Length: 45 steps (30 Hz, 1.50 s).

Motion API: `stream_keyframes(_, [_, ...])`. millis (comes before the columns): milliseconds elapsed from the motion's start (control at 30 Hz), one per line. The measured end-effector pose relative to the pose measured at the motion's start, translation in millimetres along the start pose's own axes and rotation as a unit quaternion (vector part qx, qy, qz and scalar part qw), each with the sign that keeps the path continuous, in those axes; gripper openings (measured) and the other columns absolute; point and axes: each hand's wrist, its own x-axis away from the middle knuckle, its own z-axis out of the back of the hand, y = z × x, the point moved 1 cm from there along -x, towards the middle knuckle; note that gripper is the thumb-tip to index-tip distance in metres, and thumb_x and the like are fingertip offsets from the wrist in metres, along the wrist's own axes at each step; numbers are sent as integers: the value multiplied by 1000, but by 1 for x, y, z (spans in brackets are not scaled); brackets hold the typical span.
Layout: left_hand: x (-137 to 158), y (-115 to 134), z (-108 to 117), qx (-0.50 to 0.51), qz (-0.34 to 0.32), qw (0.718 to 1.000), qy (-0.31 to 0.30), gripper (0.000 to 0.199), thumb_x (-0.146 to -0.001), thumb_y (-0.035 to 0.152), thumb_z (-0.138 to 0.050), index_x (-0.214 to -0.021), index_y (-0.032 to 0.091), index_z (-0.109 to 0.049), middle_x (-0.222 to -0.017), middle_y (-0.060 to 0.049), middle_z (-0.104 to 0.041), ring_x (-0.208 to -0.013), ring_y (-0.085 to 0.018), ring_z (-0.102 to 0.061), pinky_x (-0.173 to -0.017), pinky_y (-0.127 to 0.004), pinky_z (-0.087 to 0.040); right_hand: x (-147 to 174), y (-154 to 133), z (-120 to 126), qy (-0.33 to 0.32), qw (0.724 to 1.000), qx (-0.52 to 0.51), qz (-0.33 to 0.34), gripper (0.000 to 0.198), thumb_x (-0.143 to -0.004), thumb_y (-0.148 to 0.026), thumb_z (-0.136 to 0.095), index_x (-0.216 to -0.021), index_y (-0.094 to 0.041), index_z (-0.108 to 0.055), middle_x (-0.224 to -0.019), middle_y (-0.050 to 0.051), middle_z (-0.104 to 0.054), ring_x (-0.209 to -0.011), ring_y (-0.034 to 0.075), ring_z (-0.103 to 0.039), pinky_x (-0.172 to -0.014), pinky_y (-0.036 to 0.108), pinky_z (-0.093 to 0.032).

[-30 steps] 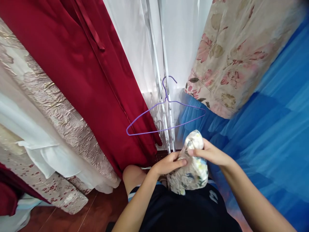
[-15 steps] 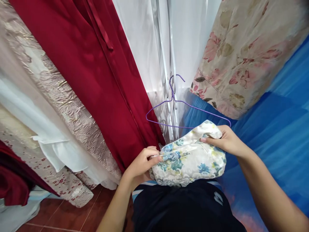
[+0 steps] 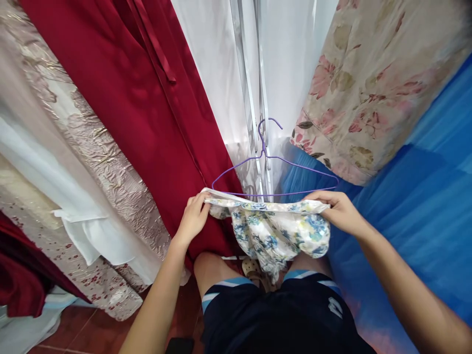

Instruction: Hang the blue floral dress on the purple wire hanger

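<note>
A white garment with a blue and yellow flower print is stretched between my two hands, its pale upper edge pulled nearly straight and its body hanging in folds. My left hand pinches the left end of that edge. At the opposite end, my right hand grips the edge between thumb and fingers. Just above lies a purple wire hanger, hook upward, its lower bar close along the garment's edge. I cannot tell what supports the hanger, nor whether my fingers touch it.
Long clothes hang all round: a dark red one to the left, white cloth in front, a beige flowered piece and blue tulle to the right. Reddish floor tiles and a beige clog show below.
My hands have moved apart, my left hand outward and up, drawing the bunched garment out along its edge. The hanger has shifted slightly left, and my legs now show below the cloth.
</note>
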Motion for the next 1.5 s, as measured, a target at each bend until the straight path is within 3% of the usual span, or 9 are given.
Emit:
stream_keyframes(167, [-43, -6, -1, 78, 42, 996, 31, 31, -98, 38, -40, -111, 21, -63, -134, -9, -61, -124, -28, -51, -109, -44, -38, -32, 12, -22, 18, 995, 98, 7, 56, -83, -23, -53, -139, -19, -58, -101, 5, -75, -74, 19, -65, -66, 28, -48])
stream_keyframes(400, [-57, -15, -13, 68, 79, 994, -7, 33, -95, 36, -39, -101, 18, -66, -114, -11, -68, -114, -29, -56, -104, -46, -43, -37, 35, -41, 49, 975, 215, 1, 25, -90, -30, -47, -73, -19, -62, -67, 2, -65, -64, 18, -57, -60, 26, -36])
stream_keyframes(633, [-48, 0, 10, 5, 9, 994, 105, 20, -91, 32, -49, -88, 20, -65, -120, -9, -69, -115, -26, -58, -104, -39, -44, -27, 20, -54, 43, 958, 283, -33, 27, -91, -35, -48, -69, -21, -57, -66, 3, -65, -63, 18, -57, -59, 27, -30])
stream_keyframes(1000, [-77, 65, 18, 58, -134, 987, 73, 25, -96, 26, -47, -111, 18, -66, -114, -7, -68, -107, -21, -63, -97, -31, -47, -13, 16, -65, 46, 977, 203, -39, 25, -85, -23, -51, -90, -23, -75, -86, 4, -77, -80, 22, -70, -68, 27, -45])
stream_keyframes(1133, [-78, 81, 4, 87, -159, 978, 105, 27, -99, 24, -44, -109, 17, -68, -106, -7, -67, -101, -19, -63, -94, -29, -47, 11, 31, -59, 212, 973, 84, 39, 41, -84, -18, -50, -117, -19, -74, -117, 7, -75, -105, 25, -70, -90, 33, -52])
stream_keyframes(1233, [-72, 80, 1, 95, -149, 977, 116, 27, -100, 25, -45, -111, 16, -69, -104, -6, -66, -98, -19, -63, -90, -28, -48, 22, 38, -36, 405, 906, 93, 73, 43, -87, -23, -51, -125, -16, -70, -120, 11, -73, -111, 27, -67, -98, 39, -50])
stream_keyframes(1333, [-68, 80, 5, 91, -143, 981, 94, 28, -100, 26, -45, -111, 17, -69, -105, -6, -66, -99, -19, -63, -91, -29, -48, 9, 34, 2, 479, 864, 135, 70, 37, -89, -28, -53, -117, -18, -75, -115, 11, -72, -111, 27, -65, -99, 41, -49])
stream_keyframes(1400, [-69, 80, 7, 88, -140, 983, 78, 28, -100, 28, -45, -111, 18, -69, -105, -6, -66, -99, -20, -63, -92, -30, -48, -10, 24, 26, 429, 894, 122, 33, 29, -87, -34, -59, -102, -18, -79, -111, 11, -73, -107, 28, -66, -93, 39, -52])
stream_keyframes(1500, [-73, 76, 5, 93, -134, 983, 85, 27, -99, 30, -46, -107, 17, -69, -107, -8, -64, -103, -21, -62, -96, -32, -48, -28, 5, 39, 175, 982, 25, -72, 31, -86, -41, -66, -83, -12, -77, -86, 10, -75, -78, 25, -70, -69, 35, -55])
